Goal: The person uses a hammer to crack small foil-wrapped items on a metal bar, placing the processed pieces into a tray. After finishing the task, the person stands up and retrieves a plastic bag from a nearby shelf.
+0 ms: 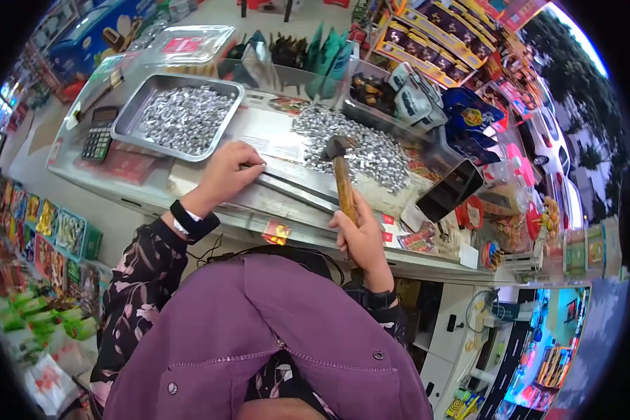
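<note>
My right hand (364, 238) is wrapped round the wooden handle of a hammer (344, 183), its dark metal head raised over the counter. My left hand (229, 172) rests at the left end of a long flat metal bar (297, 189), thumb and fingertips pinched together. Whatever sits between those fingertips is too small to make out. Behind the bar spreads a loose heap of small shiny silver pieces (385, 162). More of these pieces fill a rectangular metal tray (241, 98) beyond my left hand.
A calculator (96, 142) lies left of the tray. On the right stand a black open box (449, 190) and a clear plastic bin (357, 114) with packets. Packaged goods line the counter's back, a clear lidded container (201, 43) among them. A glass-topped edge runs before me.
</note>
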`<state>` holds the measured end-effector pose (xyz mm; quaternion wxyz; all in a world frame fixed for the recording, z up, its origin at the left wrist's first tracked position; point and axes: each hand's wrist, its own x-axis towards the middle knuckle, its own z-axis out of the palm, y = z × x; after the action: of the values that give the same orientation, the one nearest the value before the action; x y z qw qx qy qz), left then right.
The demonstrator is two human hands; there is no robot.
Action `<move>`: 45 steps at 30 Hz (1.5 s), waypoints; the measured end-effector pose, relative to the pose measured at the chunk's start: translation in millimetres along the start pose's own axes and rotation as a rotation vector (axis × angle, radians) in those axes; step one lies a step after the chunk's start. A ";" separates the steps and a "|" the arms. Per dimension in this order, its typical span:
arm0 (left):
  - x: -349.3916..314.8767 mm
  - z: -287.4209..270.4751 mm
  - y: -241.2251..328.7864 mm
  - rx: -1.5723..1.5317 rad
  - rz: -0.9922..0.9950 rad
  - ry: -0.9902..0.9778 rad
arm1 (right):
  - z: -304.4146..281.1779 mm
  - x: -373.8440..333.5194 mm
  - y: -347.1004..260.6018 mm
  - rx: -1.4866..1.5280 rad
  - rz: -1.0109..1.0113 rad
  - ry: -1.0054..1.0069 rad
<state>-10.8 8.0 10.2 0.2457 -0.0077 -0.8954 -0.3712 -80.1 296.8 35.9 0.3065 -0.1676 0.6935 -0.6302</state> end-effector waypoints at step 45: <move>-19.0 7.8 -18.0 -0.145 0.093 0.119 | 38.4 -15.2 -53.6 -0.328 -0.056 -0.308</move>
<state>-1.0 3.4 -14.9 0.3142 -0.0449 -0.8487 -0.4229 -52.4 268.6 90.8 0.3597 -0.3286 0.7268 -0.4841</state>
